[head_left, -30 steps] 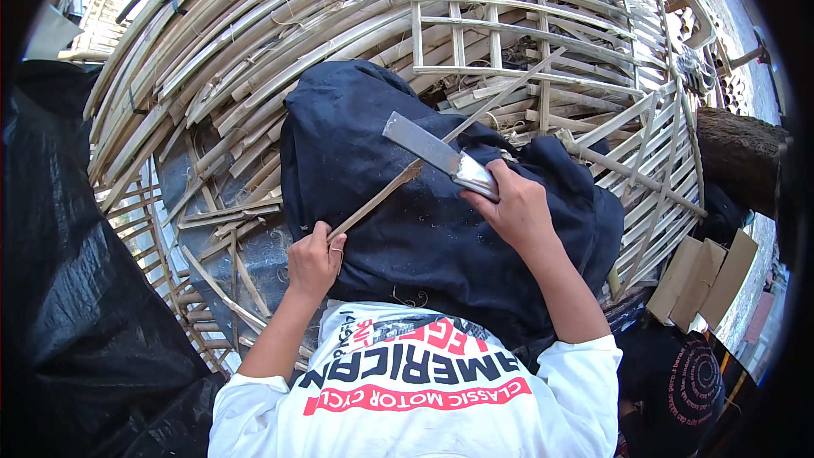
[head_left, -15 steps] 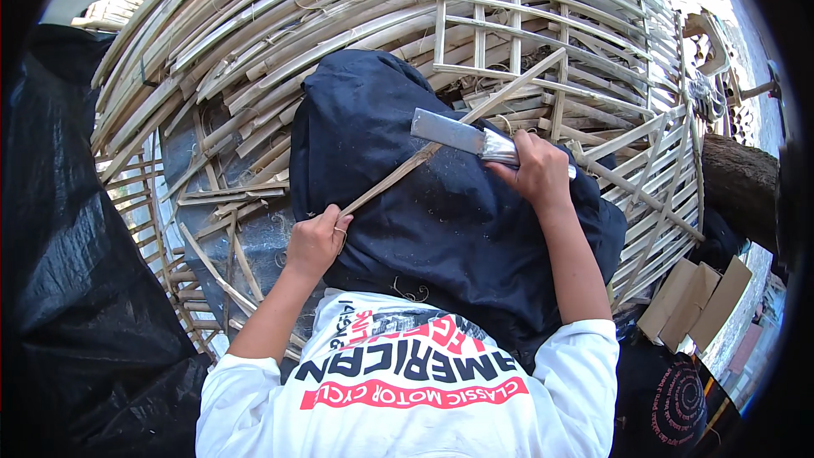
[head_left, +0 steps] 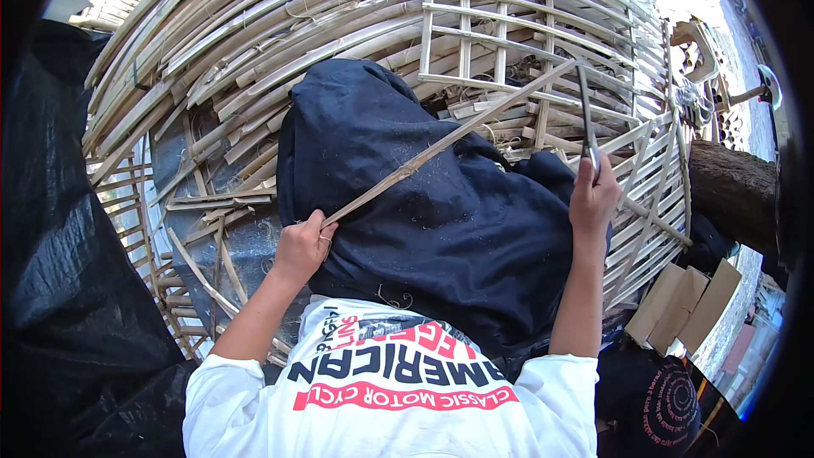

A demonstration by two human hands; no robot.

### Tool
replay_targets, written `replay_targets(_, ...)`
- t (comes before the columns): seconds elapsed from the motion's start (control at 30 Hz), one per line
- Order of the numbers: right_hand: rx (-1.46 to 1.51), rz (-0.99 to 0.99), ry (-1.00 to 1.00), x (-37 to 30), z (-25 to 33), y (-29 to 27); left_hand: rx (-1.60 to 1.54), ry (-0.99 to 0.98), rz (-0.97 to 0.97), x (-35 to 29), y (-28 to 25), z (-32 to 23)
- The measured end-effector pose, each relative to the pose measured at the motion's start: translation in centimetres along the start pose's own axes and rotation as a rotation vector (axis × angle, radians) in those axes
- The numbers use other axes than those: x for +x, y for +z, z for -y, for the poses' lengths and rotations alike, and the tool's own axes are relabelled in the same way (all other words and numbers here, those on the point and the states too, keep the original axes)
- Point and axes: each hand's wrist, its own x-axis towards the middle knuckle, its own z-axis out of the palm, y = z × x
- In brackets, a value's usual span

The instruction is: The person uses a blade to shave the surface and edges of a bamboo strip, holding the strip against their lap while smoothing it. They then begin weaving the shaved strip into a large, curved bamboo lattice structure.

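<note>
Bamboo strip is crossing cloth; I'm clamping left hand on its end, likely steadying; right hand gripping knife.

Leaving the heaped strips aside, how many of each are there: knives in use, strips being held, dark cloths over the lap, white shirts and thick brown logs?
Knife, in the right fingers: 1
Held strip, in the left fingers: 1
Dark cloth: 1
White shirt: 1
Thick brown log: 1
Total: 5
</note>
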Motion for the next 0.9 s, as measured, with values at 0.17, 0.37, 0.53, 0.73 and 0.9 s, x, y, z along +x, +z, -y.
replay_targets(0.17,-0.150,0.317,-0.376,-3.7,6.7,6.7,-0.007,0.005,0.023,-0.2,-0.1,0.5)
replay_targets(0.37,-0.267,0.277,-0.472,-1.4,3.6,8.4,0.052,0.018,-0.012,0.1,0.0,0.2)
replay_targets(0.53,-0.376,0.147,-0.269,1.3,-0.2,7.3,0.060,-0.006,-0.005,-0.2,-0.4,0.3)
replay_targets(0.73,-0.369,-0.164,0.151,5.2,-7.7,-5.6,-0.023,0.022,-0.074,0.0,0.5,0.6)
replay_targets(0.9,-0.206,-0.033,0.009,-0.7,-0.3,-2.7,-0.054,0.010,-0.039,-0.1,0.5,0.6)
